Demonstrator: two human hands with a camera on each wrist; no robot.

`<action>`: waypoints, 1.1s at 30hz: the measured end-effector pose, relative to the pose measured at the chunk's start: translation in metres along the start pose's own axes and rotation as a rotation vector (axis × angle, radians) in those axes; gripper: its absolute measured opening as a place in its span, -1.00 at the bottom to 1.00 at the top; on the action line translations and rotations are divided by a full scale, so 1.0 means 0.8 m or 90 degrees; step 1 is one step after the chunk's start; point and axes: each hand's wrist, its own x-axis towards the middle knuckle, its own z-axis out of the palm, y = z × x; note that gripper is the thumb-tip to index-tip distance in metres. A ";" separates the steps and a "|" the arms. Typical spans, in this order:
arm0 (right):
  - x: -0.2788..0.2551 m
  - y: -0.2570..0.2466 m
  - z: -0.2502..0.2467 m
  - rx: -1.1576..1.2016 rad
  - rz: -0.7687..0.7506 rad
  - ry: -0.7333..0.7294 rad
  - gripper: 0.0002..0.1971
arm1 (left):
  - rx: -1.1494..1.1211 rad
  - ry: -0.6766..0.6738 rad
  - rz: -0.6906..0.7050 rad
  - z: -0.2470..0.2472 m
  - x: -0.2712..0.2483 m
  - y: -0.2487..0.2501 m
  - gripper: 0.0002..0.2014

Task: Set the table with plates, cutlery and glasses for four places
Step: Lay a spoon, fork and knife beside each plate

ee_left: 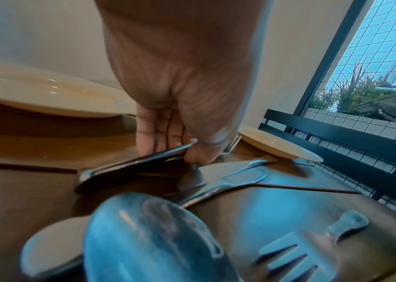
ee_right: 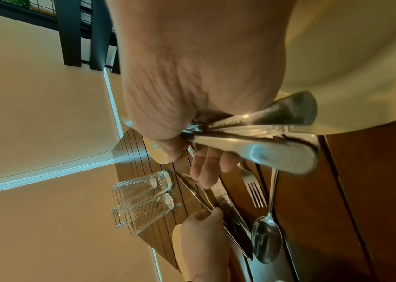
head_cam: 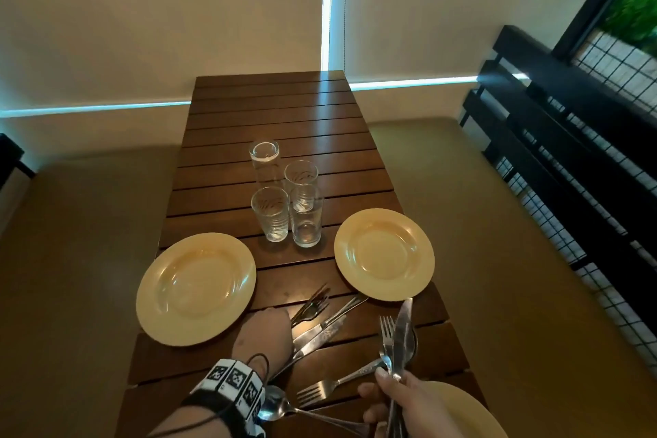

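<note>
Right hand: the right hand (head_cam: 409,402) grips a bundle of cutlery (head_cam: 400,341) by the handles, fingers curled round them; one knife, one fork and one spoon bowl stand up out of the fist, above the table's near right corner.
Left hand: the left hand (head_cam: 263,334) reaches down to the loose cutlery (head_cam: 320,324) in the middle of the near end, thumb and fingers pinching one dark handle (ee_left: 129,167).
Loose cutlery: at least two knives and a couple of forks lie in a heap beside the left hand; one fork (head_cam: 320,388) and one spoon (head_cam: 281,402) lie nearer the person.
Plates: three cream plates show, one at the left edge (head_cam: 195,288), one at the right edge (head_cam: 384,252), one partly hidden under the right hand (head_cam: 469,409).
Glasses: four clear tumblers (head_cam: 284,199) stand clustered in the middle, beyond the plates.
Table: a dark slatted wooden table (head_cam: 277,110) runs away towards a pale wall.
</note>
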 end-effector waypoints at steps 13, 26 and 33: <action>-0.005 0.007 0.046 0.025 -0.056 -0.015 -0.75 | -0.549 -0.105 0.033 -0.082 -0.112 0.042 -0.82; 0.013 0.016 0.039 -0.041 -0.143 0.090 -0.76 | -0.464 0.001 0.134 -0.024 -0.131 0.090 -0.57; 0.018 0.020 0.005 0.113 -0.072 0.079 -0.70 | -0.473 0.081 0.102 -0.038 -0.100 0.066 -0.87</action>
